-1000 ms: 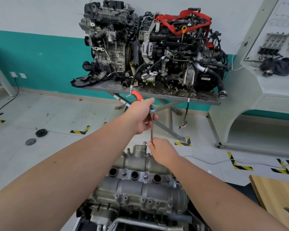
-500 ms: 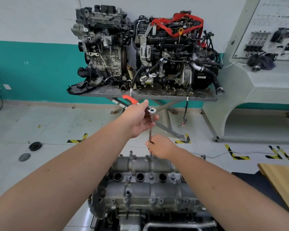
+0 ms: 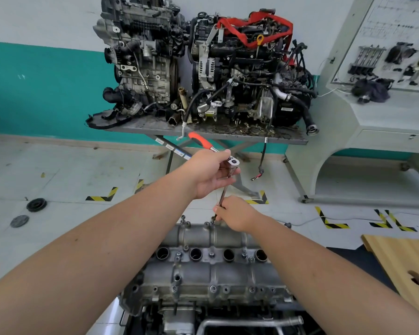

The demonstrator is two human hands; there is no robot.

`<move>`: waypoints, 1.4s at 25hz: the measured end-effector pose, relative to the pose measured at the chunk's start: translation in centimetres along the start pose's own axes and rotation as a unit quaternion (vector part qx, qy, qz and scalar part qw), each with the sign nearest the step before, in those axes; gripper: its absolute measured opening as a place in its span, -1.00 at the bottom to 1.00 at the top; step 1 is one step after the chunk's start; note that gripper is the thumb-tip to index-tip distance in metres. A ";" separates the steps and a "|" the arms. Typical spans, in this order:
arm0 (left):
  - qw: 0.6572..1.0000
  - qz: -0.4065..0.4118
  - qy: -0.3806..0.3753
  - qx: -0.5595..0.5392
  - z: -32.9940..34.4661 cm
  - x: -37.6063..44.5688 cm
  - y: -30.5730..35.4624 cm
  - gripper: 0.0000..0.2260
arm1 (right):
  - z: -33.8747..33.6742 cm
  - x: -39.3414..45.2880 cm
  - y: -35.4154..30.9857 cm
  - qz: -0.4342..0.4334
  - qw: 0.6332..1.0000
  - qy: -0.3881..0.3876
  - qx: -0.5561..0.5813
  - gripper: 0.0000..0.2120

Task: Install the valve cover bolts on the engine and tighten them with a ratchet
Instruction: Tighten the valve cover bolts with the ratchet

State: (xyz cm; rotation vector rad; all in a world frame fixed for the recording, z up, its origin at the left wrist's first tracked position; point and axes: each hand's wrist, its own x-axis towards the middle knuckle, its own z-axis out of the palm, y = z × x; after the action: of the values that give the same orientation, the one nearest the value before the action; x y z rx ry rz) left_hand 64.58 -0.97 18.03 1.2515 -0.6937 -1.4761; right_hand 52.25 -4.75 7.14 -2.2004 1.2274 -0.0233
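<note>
The grey valve cover (image 3: pixel 213 269) of the engine lies below me, with several spark plug holes and bolts along its edges. My left hand (image 3: pixel 211 172) grips the ratchet (image 3: pixel 232 163) at its head; the red handle (image 3: pixel 200 140) points up and to the left. A long extension bar (image 3: pixel 224 193) runs down from the ratchet head to a bolt (image 3: pixel 213 220) at the cover's far edge. My right hand (image 3: pixel 236 215) pinches the lower end of the bar just above that bolt. Another raised bolt (image 3: pixel 183 217) stands to the left.
A metal table (image 3: pixel 203 131) with two dirty engines (image 3: pixel 203 66) stands ahead against the teal wall. A white training console (image 3: pixel 382 112) is at the right. A wooden board (image 3: pixel 404 269) lies at the right. Two black discs (image 3: pixel 35 205) lie on the floor at the left.
The view has tilted down a little, showing more of the valve cover. Both hands keep their hold on the ratchet and extension; the bar now leans slightly more to the right at its top.
</note>
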 end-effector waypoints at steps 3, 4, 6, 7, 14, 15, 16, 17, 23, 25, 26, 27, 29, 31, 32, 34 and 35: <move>1.000 0.000 0.012 -0.008 -0.1 0.2 -0.2 -0.89 | 0.2 0.2 0.3 -0.005 1.000 -0.001 0.006 -0.68; 1.000 0.001 0.015 -0.012 -0.1 0.2 -0.2 -0.89 | 0.2 0.3 0.3 -0.008 1.000 -0.001 0.006 -0.69; 1.000 0.002 0.019 -0.019 -0.3 0.3 -0.2 -0.88 | 0.1 0.5 0.2 -0.014 1.000 -0.005 0.000 -0.69; 1.000 0.003 0.021 -0.022 -0.4 0.3 -0.3 -0.88 | 0.1 0.6 0.1 -0.017 1.000 -0.008 -0.003 -0.70; 0.999 0.004 0.028 -0.024 -0.9 0.2 -0.4 -0.88 | 0.1 0.5 0.0 -0.039 0.998 -0.022 -0.033 -0.69; 0.999 0.003 0.028 -0.025 -0.9 0.1 -0.4 -0.88 | 0.2 0.5 0.0 -0.042 0.998 -0.018 -0.035 -0.69; 0.999 0.003 0.028 -0.028 -0.9 0.1 -0.4 -0.88 | 0.2 0.4 0.1 -0.042 0.999 -0.013 -0.032 -0.69; 0.999 0.004 0.027 -0.031 -1.0 0.1 -0.4 -0.88 | 0.2 0.4 0.1 -0.040 0.999 -0.008 -0.026 -0.69; 1.000 0.009 0.017 -0.016 -0.9 0.0 -0.2 -0.89 | 0.4 0.7 0.2 -0.037 0.999 0.003 -0.026 -0.68; 1.000 0.005 0.014 -0.016 -0.9 -0.1 -0.4 -0.88 | 0.4 0.7 0.3 -0.030 0.999 0.005 -0.033 -0.69; 1.000 0.005 0.013 -0.019 -0.9 0.0 -0.5 -0.87 | 0.4 0.7 0.4 -0.028 0.999 0.005 -0.034 -0.69; 1.000 0.005 0.014 -0.021 -0.9 0.0 -0.5 -0.87 | 0.4 0.7 0.5 -0.028 0.999 0.005 -0.033 -0.69; 1.000 0.006 0.016 -0.019 -1.0 0.1 -0.5 -0.87 | 0.4 0.7 0.5 -0.030 0.999 0.005 -0.031 -0.69; 1.000 0.006 0.016 -0.013 -0.9 0.1 -0.5 -0.87 | 0.4 0.7 0.5 -0.034 0.999 0.010 -0.030 -0.69; 1.000 0.007 0.015 -0.011 -0.9 0.1 -0.5 -0.86 | 0.4 0.7 0.5 -0.035 0.999 0.011 -0.029 -0.69; 1.000 0.008 0.015 -0.011 -0.9 0.3 -0.5 -0.86 | 0.3 0.7 0.5 -0.039 0.999 0.011 -0.030 -0.68; 1.000 0.007 0.015 -0.011 -0.9 0.3 -0.5 -0.86 | 0.3 0.7 0.4 -0.042 0.999 0.010 -0.033 -0.68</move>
State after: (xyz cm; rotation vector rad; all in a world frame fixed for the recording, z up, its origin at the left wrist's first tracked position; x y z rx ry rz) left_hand 65.27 -0.98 17.24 1.2459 -0.6638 -1.4468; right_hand 52.40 -5.31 6.47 -2.3130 1.1616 -0.0377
